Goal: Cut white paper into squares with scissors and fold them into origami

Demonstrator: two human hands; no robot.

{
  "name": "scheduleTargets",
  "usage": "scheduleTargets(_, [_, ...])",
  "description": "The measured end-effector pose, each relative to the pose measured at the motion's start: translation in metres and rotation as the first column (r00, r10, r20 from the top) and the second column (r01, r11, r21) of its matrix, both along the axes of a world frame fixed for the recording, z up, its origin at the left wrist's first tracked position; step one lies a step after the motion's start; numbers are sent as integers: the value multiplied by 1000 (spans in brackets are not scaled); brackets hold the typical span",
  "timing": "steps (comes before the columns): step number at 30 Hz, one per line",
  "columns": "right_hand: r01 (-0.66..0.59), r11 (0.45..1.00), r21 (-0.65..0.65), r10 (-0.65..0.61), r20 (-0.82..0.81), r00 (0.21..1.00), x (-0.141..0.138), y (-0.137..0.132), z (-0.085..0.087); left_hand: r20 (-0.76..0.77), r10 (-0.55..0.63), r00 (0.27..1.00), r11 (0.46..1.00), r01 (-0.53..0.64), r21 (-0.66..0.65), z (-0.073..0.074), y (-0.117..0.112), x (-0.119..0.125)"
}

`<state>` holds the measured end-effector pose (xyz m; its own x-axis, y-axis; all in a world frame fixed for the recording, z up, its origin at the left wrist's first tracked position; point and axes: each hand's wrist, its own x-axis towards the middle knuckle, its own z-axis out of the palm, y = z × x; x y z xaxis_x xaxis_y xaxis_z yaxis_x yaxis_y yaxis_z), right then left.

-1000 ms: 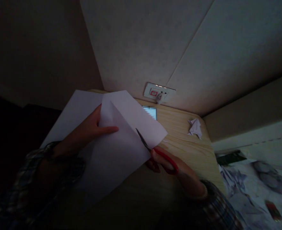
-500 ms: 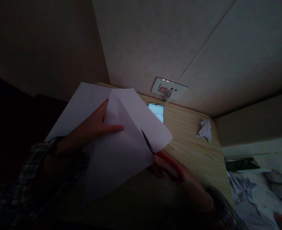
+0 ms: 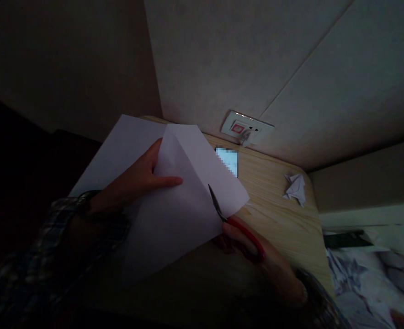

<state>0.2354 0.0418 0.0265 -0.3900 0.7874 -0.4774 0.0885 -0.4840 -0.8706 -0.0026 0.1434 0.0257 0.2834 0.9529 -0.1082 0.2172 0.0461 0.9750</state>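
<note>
A large white sheet of paper (image 3: 174,214) is held up over the wooden table, with a crease line running down toward the scissors. My left hand (image 3: 143,176) grips the sheet at its left part, thumb on top and the other fingers hidden behind the paper. In my right hand (image 3: 243,240) is a pair of scissors (image 3: 245,235) with red handles. One dark blade lies over the paper along the crease near the lower right edge; the other blade is hidden beneath the sheet.
A lit phone-like screen (image 3: 227,160), partly covered by the paper, lies on the wooden table (image 3: 267,183). A folded white paper figure (image 3: 295,188) rests near the right edge. Behind, a wall socket (image 3: 246,128) holds a plug. Patterned bedding (image 3: 369,283) is at the lower right.
The whole view has shifted slightly, so everything sits a little farther right. Hands, paper and scissors keep nearly the same arrangement.
</note>
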Motion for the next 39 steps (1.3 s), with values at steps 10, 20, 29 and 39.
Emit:
scheduleTargets(10, [53, 998, -32, -52, 28, 998, -2, -2, 8, 14, -17, 1000, 1000, 16, 3, -2, -2, -2])
scheduleTargets(20, [63, 998, -3, -62, 103, 993, -1, -3, 6, -18, -6, 1000, 1000, 6, -1, 1, -2, 1])
scheduleTargets(29, [23, 999, 25, -25, 62, 998, 0, -4, 5, -40, 3, 999, 1000, -4, -13, 1, 0, 0])
scheduleTargets(39, [22, 1000, 15, -22, -12, 1000, 3, -5, -11, 8, -27, 1000, 999, 26, 25, 0, -3, 0])
